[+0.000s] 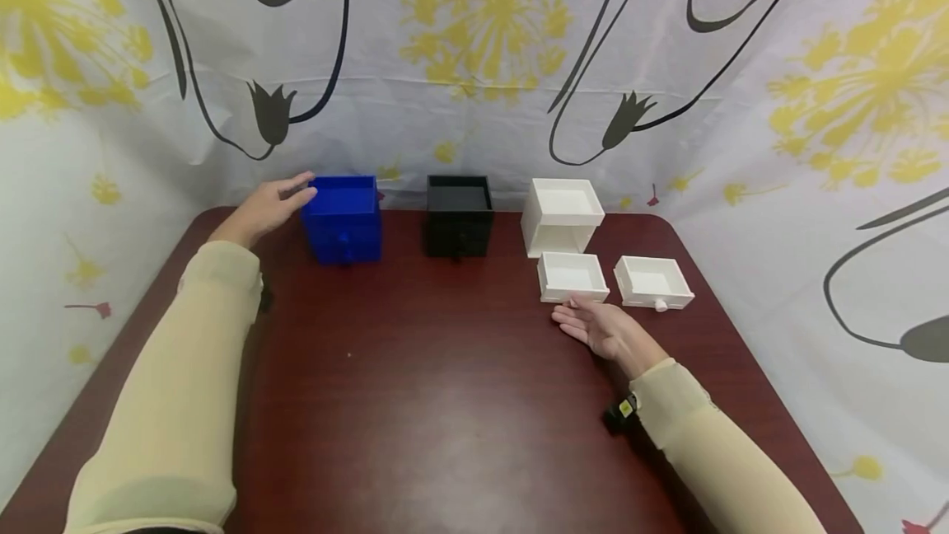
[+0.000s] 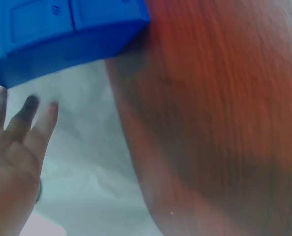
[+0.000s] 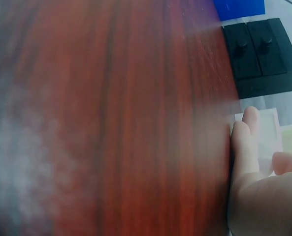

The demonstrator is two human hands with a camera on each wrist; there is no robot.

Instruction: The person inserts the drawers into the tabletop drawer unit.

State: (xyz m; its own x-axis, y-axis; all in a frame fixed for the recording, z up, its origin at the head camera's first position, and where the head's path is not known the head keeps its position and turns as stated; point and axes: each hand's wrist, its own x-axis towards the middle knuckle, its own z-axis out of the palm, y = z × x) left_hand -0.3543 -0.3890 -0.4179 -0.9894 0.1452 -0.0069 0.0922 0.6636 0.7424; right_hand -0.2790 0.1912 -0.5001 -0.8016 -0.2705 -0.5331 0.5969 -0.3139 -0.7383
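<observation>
The left hand (image 1: 263, 208) is at the left side of a blue two-drawer box (image 1: 343, 229), its fingers extended with tips beside the upper edge. From the left wrist view, the fingers (image 2: 42, 123) are spread and straight under the box's side. Over on the right, the other hand (image 1: 604, 330) lies low at the front of a white drawer (image 1: 571, 274), fingers stretched out to the left and overlapping the drawer's front edge. That drawer stands out of its white cabinet (image 1: 562, 213), whose lower front gapes. A second white drawer (image 1: 654, 280) with a round knob sits to the right.
A black two-drawer box (image 1: 458, 217) stands between the blue box and the white cabinet. All rest toward the back of a dark red-brown wooden table (image 1: 415, 402). A patterned white cloth (image 1: 474, 39) hangs behind and at both sides.
</observation>
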